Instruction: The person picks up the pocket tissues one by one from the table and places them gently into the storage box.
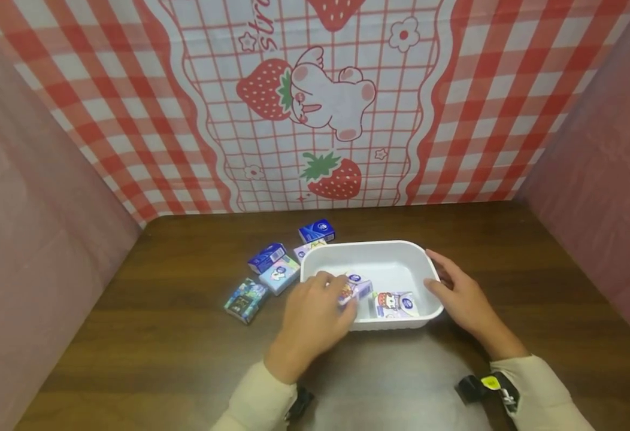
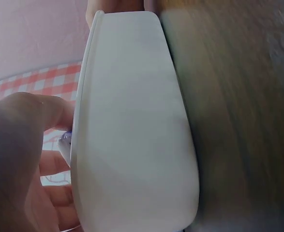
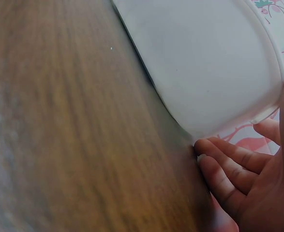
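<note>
A: Your cream cloth sleeves [image 1: 258, 398] lie nearest the camera. What about your grip?

B: Your left hand [image 1: 312, 314] has thumb and fingers clamped on a small lilac printed packet [image 1: 363, 290], reaching over the left end of a white rounded plastic tray [image 1: 387, 269].

A: And your right hand [image 1: 467, 299]?

B: At the tray's right end, your thumb hooks over the rim, other fingers outside the wall.

A: The packets?

B: Yours is tilted inside the tray; a second lilac packet [image 1: 394, 305] lies flat beside it.
</note>
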`<state>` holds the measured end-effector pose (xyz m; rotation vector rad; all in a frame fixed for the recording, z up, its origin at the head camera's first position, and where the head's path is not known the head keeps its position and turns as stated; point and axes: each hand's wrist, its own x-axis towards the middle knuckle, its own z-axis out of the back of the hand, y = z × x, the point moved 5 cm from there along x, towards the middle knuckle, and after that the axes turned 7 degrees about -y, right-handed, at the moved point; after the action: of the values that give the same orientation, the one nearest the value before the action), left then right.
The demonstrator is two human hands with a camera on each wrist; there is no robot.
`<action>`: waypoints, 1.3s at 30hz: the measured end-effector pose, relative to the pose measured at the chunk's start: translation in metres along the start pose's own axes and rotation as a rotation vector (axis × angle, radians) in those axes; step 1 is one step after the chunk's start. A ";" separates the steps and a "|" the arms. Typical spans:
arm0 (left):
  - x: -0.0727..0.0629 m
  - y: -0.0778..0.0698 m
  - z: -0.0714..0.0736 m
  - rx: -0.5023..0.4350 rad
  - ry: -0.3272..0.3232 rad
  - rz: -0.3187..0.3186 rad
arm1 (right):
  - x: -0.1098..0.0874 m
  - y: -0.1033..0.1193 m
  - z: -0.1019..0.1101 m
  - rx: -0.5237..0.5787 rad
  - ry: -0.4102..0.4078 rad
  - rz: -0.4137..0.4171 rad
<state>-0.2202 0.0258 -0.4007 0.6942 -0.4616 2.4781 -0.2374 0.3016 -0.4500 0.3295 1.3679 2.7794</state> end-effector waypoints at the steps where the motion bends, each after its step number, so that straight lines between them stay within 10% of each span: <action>1: 0.000 -0.001 -0.001 0.002 0.004 0.003 | 0.000 0.000 0.000 -0.002 0.000 0.002; 39: 0.007 -0.006 -0.015 0.035 0.069 0.078 | 0.001 -0.002 0.000 -0.005 -0.006 0.012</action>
<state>-0.2273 0.0402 -0.4074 0.6134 -0.4283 2.5797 -0.2385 0.3025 -0.4513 0.3465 1.3617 2.7891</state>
